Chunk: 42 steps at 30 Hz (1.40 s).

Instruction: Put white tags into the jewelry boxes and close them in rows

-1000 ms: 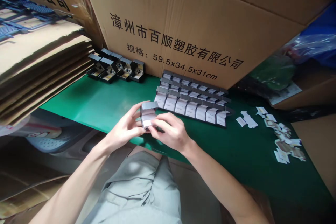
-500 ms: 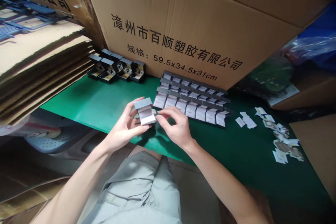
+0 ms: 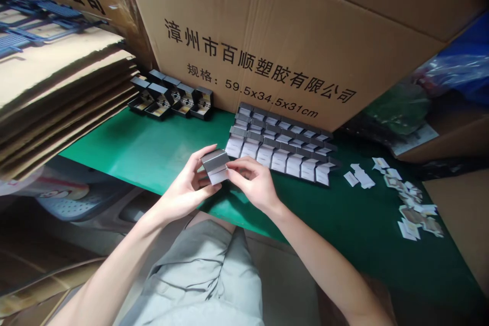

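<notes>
My left hand [image 3: 191, 179] holds a small hinged jewelry box [image 3: 215, 161], thumb at its near side and fingers round its left and back. The box is tilted, its dark lid toward the far side and a white face toward me. My right hand [image 3: 254, 181] is closed in a pinch at the box's right edge, thumb and forefinger at the white part; what exactly lies between the fingertips is hidden. Just beyond stand rows of similar open boxes [image 3: 280, 155] with white linings.
Several open black boxes [image 3: 158, 104] stand at the back left of the green table [image 3: 130, 147]. White pads [image 3: 359, 175] and a pile of small pieces [image 3: 414, 209] lie at the right. A large carton [image 3: 263, 25] stands behind; stacked cardboard [image 3: 76, 86] is at the left.
The box in my left hand has turned, so its lid now shows from above and its white inside shows less. My right hand has stayed at its right edge.
</notes>
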{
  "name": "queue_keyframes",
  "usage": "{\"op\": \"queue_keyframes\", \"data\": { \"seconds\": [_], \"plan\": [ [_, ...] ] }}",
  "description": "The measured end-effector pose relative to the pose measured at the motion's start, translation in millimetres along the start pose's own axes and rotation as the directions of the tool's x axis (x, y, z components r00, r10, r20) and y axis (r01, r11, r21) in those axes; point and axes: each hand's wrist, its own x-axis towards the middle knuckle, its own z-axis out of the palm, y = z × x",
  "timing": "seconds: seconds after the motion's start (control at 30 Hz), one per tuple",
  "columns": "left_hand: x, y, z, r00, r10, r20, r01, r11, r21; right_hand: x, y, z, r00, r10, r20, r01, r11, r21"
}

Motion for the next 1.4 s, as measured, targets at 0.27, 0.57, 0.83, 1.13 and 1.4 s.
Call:
{"op": "queue_keyframes", "data": {
  "seconds": [0.27, 0.57, 0.83, 1.13, 1.4],
  "plan": [
    [1.1, -2.0, 0.8, 1.000, 0.006, -0.014, -0.005, 0.999, 0.049, 2.6, -3.5, 1.9, 0.985, 0.175, 0.010, -0.175, 0.981, 0.085],
    [0.6, -3.6, 1.5, 1.000, 0.013, 0.003, -0.013, 0.999, 0.035, 4.5, -6.1, 3.8, 0.948, 0.318, -0.018, -0.313, 0.941, 0.131],
    [0.8, -4.5, 2.1, 1.000, 0.013, -0.004, -0.013, 0.998, 0.053, 4.1, -4.5, 3.8, 0.956, 0.294, -0.015, -0.287, 0.943, 0.170],
    [0.1, -3.3, 1.7, 1.000, 0.004, 0.004, -0.004, 0.996, 0.085, 2.4, -3.6, 5.7, 0.958, 0.285, -0.007, -0.281, 0.947, 0.155],
    [-0.3, -3.8, -0.4, 1.000, -0.012, 0.005, 0.012, 0.998, 0.058, 2.0, -2.3, 4.3, 0.960, 0.277, 0.041, -0.280, 0.947, 0.158]
  ]
}}
